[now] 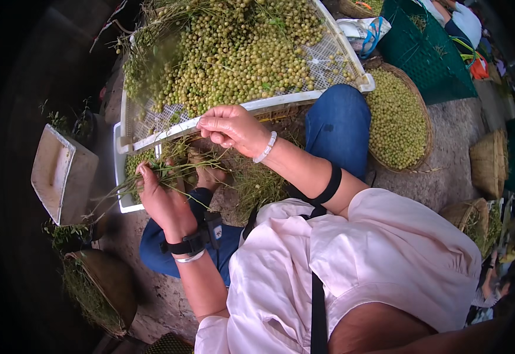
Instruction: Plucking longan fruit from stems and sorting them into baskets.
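My left hand (164, 201) is closed around a bunch of thin green stems (180, 171), which stick out on both sides of it. Just above and to the right, my right hand (233, 128) has its fingers curled together at the front rim of a white mesh tray (257, 104); whether something small is between the fingertips I cannot tell. Round yellow-green fruits (239, 66) lie heaped in that tray, with stems among them at its left and top. Beneath the tray's near left corner, a white container (122, 177) holds more such fruits.
A wicker basket (429, 128) of fruits stands right of my knee. Cut stems (261, 188) lie on the ground between my legs. A foam box (78, 168) and a tipped basket of stems (111, 283) are at left. A green woven basket (430, 57) and another person (465, 22) are at upper right.
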Demonstrator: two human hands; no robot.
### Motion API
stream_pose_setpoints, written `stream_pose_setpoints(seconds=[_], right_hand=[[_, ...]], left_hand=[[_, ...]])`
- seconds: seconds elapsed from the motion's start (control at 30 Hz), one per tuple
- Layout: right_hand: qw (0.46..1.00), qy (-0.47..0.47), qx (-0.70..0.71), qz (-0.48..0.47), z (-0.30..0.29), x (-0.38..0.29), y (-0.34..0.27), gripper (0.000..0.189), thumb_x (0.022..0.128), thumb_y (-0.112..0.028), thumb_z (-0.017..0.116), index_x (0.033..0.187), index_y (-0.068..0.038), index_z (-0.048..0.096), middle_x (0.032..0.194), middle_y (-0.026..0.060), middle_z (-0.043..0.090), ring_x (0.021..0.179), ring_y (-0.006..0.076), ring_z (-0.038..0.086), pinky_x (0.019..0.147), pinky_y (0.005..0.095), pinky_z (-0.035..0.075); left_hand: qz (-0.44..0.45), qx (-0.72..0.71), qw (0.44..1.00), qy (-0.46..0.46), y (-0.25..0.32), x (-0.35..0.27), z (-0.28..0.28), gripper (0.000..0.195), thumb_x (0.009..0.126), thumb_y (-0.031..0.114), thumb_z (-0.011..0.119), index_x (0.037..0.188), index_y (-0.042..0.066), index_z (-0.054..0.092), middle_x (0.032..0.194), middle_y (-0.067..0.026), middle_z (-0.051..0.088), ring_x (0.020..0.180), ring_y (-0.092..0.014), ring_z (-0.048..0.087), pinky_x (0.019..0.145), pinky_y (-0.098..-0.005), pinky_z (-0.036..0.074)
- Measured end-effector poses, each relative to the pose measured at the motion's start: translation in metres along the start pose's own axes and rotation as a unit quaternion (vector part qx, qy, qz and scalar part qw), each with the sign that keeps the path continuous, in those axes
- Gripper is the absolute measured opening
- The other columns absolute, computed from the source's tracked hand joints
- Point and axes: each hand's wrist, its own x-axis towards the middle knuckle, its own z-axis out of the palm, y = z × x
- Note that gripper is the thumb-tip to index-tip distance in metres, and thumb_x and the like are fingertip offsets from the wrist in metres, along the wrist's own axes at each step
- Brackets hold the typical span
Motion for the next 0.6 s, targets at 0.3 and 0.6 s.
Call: stream_pose_setpoints(seconds=[0.3,0.6], right_hand=[[0.887,-0.014,-0.421,-0.188,0.002,0.004,0.019,0.019,0.075,-0.011,0.066,0.090,-0.001,0.061,0.065,-0.0005,0.054,0.060,0.0066,0.049,0.055,0.0212,0.042],[0.982,-0.109,-0.150,0.018,-0.002,0.001,0.013,0.015,0.077,-0.012,0.064,0.086,0.000,0.059,0.070,0.0033,0.057,0.051,0.0044,0.046,0.043,0.0170,0.035]], left_hand=[[-0.011,0.026,1.000,-0.008,-0.007,-0.009,0.006,0.017,0.090,0.018,0.050,0.095,0.002,0.051,0.089,-0.0073,0.055,0.078,-0.016,0.055,0.069,-0.0292,0.049],[-0.050,0.016,0.998,-0.039,-0.003,-0.001,-0.007,0.020,0.090,0.020,0.050,0.099,0.002,0.052,0.092,-0.0065,0.055,0.081,-0.016,0.053,0.073,-0.0300,0.046]])
